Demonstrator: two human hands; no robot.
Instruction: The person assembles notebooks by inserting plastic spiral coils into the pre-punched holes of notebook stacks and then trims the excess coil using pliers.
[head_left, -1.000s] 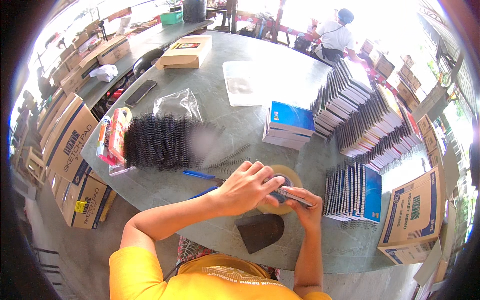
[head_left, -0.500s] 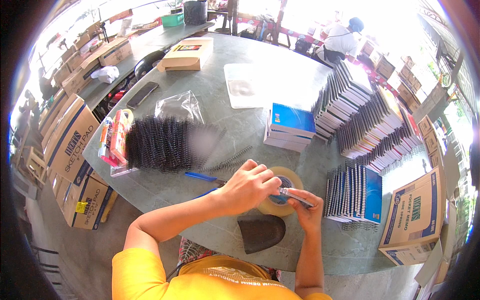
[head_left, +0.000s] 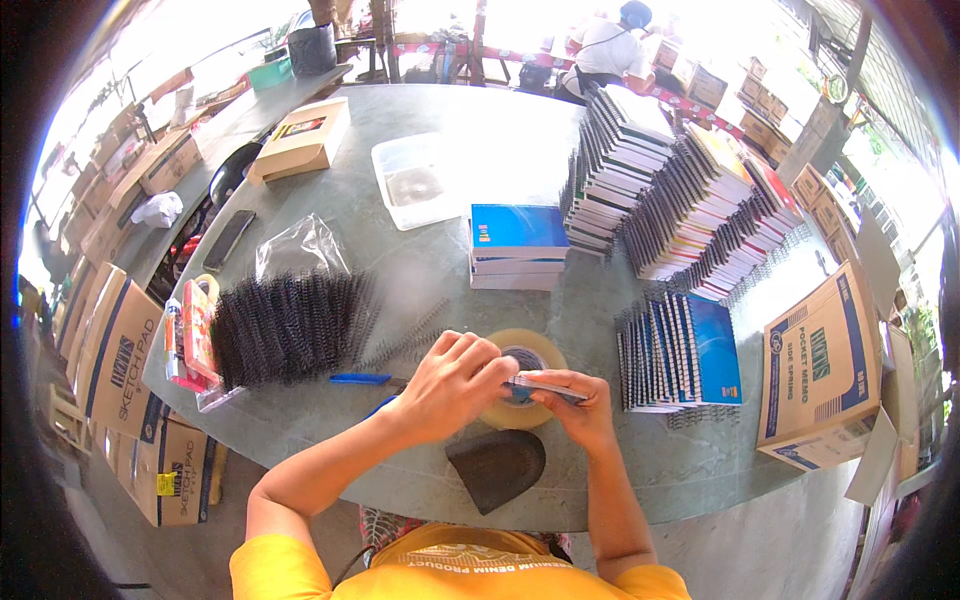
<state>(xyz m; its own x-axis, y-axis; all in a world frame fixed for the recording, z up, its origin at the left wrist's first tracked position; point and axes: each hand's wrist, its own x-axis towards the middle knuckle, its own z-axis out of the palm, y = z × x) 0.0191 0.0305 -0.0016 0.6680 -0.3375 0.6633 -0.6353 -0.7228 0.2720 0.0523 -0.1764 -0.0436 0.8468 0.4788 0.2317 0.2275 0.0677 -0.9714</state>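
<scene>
The round grey table [head_left: 400, 470] carries everything; beyond the tape roll [head_left: 528, 350] stand fanned rows of spiral notebooks [head_left: 690, 200], kept upright probably so each can be pulled off singly, and to the roll's left lies a heap of black spiral coils [head_left: 285, 325], within easy reach. Directly over the roll, the left hand [head_left: 450, 385] is closed on one end of a small notebook [head_left: 545, 388] and the right hand [head_left: 585, 405] pinches the other, holding it level; a dark pad [head_left: 497, 467] lies nearer the person.

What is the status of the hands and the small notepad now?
Both hands closed on small notepad: left hand, right hand. Notepad held over tape roll. Dark pouch near table edge, blue pen left; neither in the way.
</scene>
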